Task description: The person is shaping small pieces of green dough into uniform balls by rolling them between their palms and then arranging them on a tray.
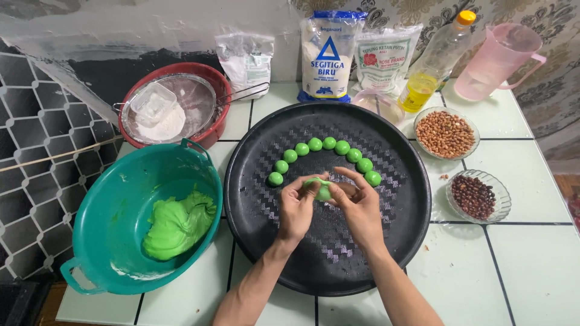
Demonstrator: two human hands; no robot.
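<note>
- The left hand (296, 205) and the right hand (360, 208) meet over the middle of the round black tray (386, 253), with the fingers (305, 184) of both closed around one small piece of green dough (323, 190).
- The piece sits between the fingertips of the two hands, above the tray and not touching it. Its shape is partly hidden by the fingers, so I cannot tell whether it is being flattened or pinched shut.
- Shaping this well probably calls for a light, even pinch from both sides. The dough looks soft, and a hard squeeze would likely tear it or leave it lopsided.
- Turning the piece a little between pinches should keep the wall even all round.
- Nine finished green balls (329, 143) lie in an arc on the tray just beyond the hands. They are smooth and alike in size, so they serve as a good match for this piece.
- The arc ends near the right fingertips, so wrists held high would keep clear of the nearest balls.
- The rest of the green dough mass (178, 226) lies in the teal basin (103, 241) to the left on the tiled desk (531, 265).
- To the right stand a glass dish of pale peanuts (445, 134) and a smaller dish of dark red ones (474, 196), both within easy reach.
- At the back are a red bowl with a sieve of white flour (160, 118), flour bags, an oil bottle (435, 60) and a pink jug (498, 57).
</note>
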